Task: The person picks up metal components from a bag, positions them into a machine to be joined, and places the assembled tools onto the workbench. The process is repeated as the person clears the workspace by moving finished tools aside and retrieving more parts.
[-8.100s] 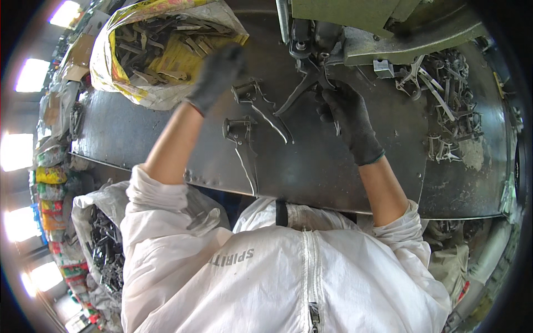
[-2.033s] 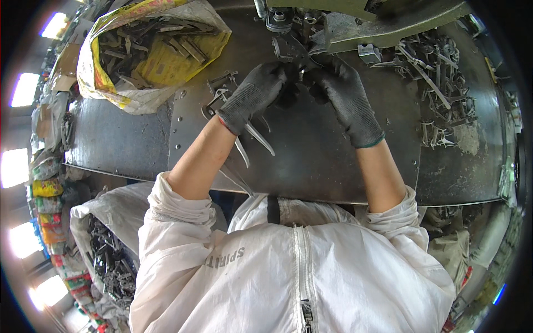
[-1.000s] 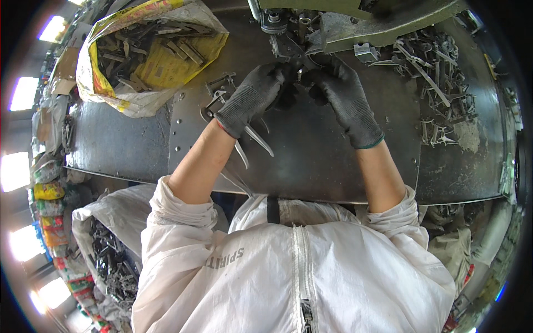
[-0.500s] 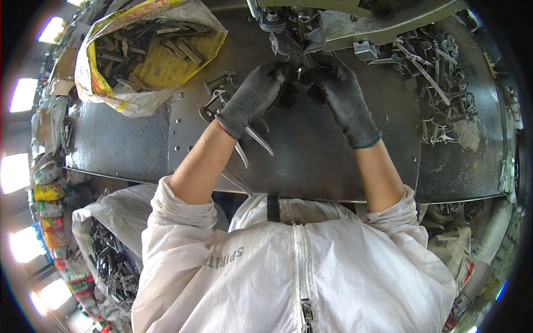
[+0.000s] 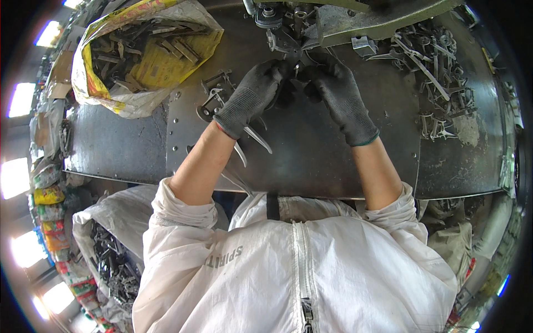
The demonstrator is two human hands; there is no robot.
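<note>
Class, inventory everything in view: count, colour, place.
Bench: one, grey, centre
Printed bag: one, yellow/white, upper left
Machine: one, greenish, top
Block: one, silver, beside machine
Metal pile: one, silver, right
Handled pieces: at least two, silver, centre-left
Metal piece: one, grey, at machine
Lower bag: one, whitish, lower left
Bagged parts: many, dark, inside both
Bundles: several, multicoloured, far left
Windows: several, white, far left
Jacket: one, white, bottom
Left hand: one, grey glove, centre
Right hand: one, grey glove, centre
</note>
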